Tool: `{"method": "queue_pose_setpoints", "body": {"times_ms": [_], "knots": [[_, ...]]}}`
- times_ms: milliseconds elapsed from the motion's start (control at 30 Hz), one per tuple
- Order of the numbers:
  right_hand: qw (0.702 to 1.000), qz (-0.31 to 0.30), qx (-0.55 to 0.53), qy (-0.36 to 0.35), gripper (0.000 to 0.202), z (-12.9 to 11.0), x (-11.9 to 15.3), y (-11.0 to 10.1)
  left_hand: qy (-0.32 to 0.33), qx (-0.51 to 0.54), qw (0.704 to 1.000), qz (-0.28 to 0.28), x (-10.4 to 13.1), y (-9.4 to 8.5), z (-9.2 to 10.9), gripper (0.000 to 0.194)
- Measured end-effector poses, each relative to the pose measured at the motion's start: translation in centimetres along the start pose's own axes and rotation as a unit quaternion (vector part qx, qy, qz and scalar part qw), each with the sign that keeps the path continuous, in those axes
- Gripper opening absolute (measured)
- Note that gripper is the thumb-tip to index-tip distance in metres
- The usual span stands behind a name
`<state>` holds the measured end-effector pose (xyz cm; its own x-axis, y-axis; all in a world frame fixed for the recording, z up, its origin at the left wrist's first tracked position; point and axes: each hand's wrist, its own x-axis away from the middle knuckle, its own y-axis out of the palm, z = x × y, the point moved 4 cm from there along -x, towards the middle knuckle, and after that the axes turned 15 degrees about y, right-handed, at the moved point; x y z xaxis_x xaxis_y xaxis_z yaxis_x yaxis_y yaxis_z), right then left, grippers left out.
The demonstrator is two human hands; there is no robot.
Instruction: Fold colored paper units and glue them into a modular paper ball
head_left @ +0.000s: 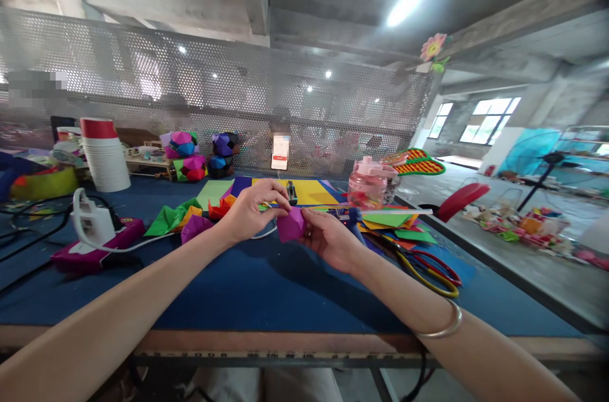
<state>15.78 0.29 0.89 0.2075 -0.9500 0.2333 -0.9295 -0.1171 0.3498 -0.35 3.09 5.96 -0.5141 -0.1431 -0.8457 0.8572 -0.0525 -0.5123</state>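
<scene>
A small purple folded paper piece (pixel 290 227) is held up above the blue table, between my two hands. My right hand (pixel 333 238) pinches its right edge, thumb on the near side and fingers curled behind. At its upper left, the thumb and fingertips of my left hand (pixel 257 208) close on the edge. Left of my left hand lie more folded papers: a purple one (pixel 195 227), a red one (pixel 221 207) and a green one (pixel 167 217). A dark stapler-like tool (pixel 291 191) stands just behind the held piece, partly hidden.
Scissors with red and yellow handles (pixel 431 269) lie right, by coloured paper sheets (pixel 413 234). A pink bottle (pixel 366 185) stands behind. At left are a purple power strip (pixel 98 248) with cables and stacked paper cups (pixel 105 158). Faceted paper balls (pixel 183 143) and a phone (pixel 280 151) are further back.
</scene>
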Motion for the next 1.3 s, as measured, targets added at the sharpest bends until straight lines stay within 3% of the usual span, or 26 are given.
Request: {"method": "queue_pose_setpoints", "body": {"times_ms": [233, 600, 700, 767, 867, 967, 1300], "knots": [[1.0, -0.011, -0.007, 0.027, 0.02, 0.3, 0.2, 0.4, -0.005, -0.004, 1.0, -0.006, 0.0, 0.2, 0.2, 0.013], [0.997, -0.014, 0.067, -0.024, 0.035, 0.2, 0.3, 0.5, -0.014, 0.015, 1.0, 0.012, -0.1, 0.1, 0.0, 0.013], [0.991, 0.003, 0.115, -0.069, 0.037, -0.1, 0.4, 0.4, -0.071, 0.045, 0.996, -0.002, -0.2, 0.0, -0.2, 0.01], [0.981, 0.011, 0.161, -0.11, 0.037, -0.3, 0.5, 0.5, -0.134, 0.078, 0.987, -0.034, 0.0, 0.3, -0.6, 0.021], [0.957, 0.021, 0.233, -0.171, 0.036, -0.6, 0.8, 0.7, -0.245, 0.14, 0.956, -0.081, 0.6, 0.9, -1.2, 0.025], [0.941, 0.023, 0.279, -0.19, 0.035, -0.6, 0.9, 0.9, -0.325, 0.215, 0.916, -0.099, 1.2, 1.4, -1.4, 0.024], [0.936, 0.016, 0.3, -0.18, 0.039, -0.7, 1.1, 1.0, -0.382, 0.303, 0.87, -0.075, 1.5, 1.5, -1.1, 0.016]]}}
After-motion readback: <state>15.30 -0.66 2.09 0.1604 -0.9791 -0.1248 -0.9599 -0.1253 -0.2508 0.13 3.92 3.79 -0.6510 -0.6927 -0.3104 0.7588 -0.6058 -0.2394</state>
